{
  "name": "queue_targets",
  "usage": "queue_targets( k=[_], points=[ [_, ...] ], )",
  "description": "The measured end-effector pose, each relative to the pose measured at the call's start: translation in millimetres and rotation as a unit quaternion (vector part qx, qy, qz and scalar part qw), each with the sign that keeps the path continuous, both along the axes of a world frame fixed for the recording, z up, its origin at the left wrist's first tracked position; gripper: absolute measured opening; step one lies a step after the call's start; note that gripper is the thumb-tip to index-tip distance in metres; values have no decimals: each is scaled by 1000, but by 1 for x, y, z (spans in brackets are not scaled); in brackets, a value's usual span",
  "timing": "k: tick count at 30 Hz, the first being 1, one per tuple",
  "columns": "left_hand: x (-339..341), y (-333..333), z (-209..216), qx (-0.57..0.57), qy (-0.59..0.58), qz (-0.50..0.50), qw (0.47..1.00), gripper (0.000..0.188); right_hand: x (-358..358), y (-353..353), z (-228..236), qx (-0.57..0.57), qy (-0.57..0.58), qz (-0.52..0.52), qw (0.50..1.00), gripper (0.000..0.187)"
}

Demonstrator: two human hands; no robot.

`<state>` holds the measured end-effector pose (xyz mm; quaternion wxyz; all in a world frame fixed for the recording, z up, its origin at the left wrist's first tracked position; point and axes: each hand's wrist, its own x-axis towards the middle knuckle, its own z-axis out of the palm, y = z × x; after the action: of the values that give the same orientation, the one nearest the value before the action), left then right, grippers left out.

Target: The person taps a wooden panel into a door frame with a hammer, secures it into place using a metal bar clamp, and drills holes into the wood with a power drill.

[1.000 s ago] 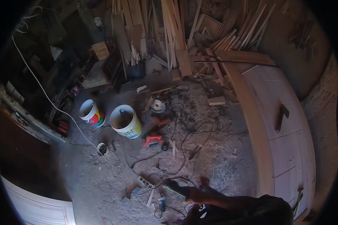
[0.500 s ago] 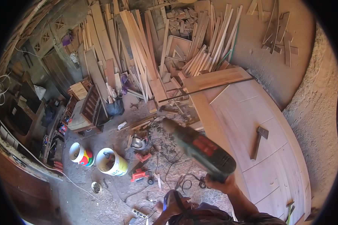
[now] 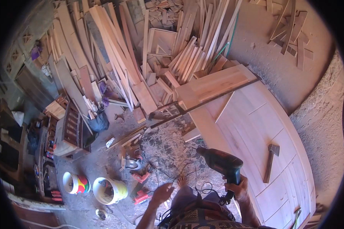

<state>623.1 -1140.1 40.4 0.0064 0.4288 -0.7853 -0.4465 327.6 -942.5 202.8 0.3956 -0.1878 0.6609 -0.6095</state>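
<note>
A dark green power drill (image 3: 220,160) with a black nose and a cable is in my right hand (image 3: 237,187), its nose turned to the left. My fingers wrap round its grip, beside the edge of a large wooden panel (image 3: 240,126). My left hand (image 3: 163,193) is out in front of my body, above the floor, with its fingers loosely apart and nothing visible in it. On the panel lies a hammer (image 3: 270,162) with a wooden handle, to the right of the drill.
A long dark bar (image 3: 202,98) crosses the panel's far end. Many planks (image 3: 118,49) lean at the back. Two buckets (image 3: 110,191), a circular saw (image 3: 133,164), red tools (image 3: 142,196) and cables lie on the floor at left. A wooden bench (image 3: 70,129) stands beyond them.
My right hand has drawn the drill lower, and it appears smaller and farther from the camera. My left hand has come up and forward from beside my leg. The view has shifted.
</note>
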Motion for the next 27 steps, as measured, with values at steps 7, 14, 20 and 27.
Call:
queue_targets(
  k=[7, 14, 20, 27],
  points=[
    [-140, -154, 69, -89, 181, -40, 979, 35, -30, -53, 27, 43, 18, -58, 997, 34],
    [-291, -165, 130, -116, 376, -194, 899, 62, -95, -109, 48, 80, 27, -41, 996, 33],
    [-377, -217, 178, -168, 388, -303, 854, 75, -155, -186, 74, 97, 86, 18, 991, 41],
    [-456, -360, 183, -90, 470, -225, 849, 59, -233, -345, 102, 60, 144, 126, 980, 45]
  ],
)
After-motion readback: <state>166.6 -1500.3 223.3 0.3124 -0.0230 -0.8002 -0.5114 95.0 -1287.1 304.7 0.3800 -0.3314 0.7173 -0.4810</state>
